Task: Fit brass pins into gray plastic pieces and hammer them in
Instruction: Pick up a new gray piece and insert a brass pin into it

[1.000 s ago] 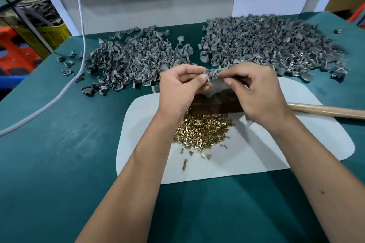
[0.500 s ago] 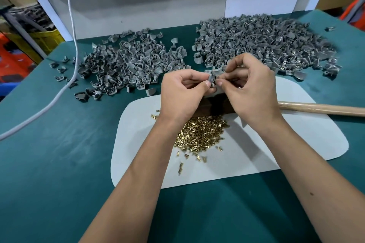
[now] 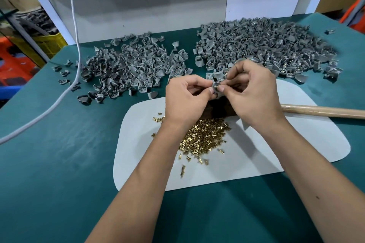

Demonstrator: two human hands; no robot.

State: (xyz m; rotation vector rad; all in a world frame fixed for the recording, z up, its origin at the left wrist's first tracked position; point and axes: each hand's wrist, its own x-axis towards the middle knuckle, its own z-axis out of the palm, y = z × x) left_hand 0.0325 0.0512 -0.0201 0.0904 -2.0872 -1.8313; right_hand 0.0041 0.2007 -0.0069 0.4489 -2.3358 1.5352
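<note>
We logged: left hand [image 3: 187,98] and right hand [image 3: 250,92] both pinched gray plastic piece [image 3: 215,86] above brass pin heap [image 3: 205,137]; hammer handle [image 3: 324,110] lay right; gray piles far.

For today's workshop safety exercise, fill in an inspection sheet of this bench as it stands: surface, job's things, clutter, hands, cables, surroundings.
Surface: green table with white mat.
Job's things: two heaps of gray plastic pieces; brass pins heaped on mat; hammer handle at right.
Clutter: stray gray pieces at left.
Hands: left hand and right hand each pinch one gray piece between them.
Cables: white cable hangs onto table.
Surroundings: yellow crate at left.
</note>
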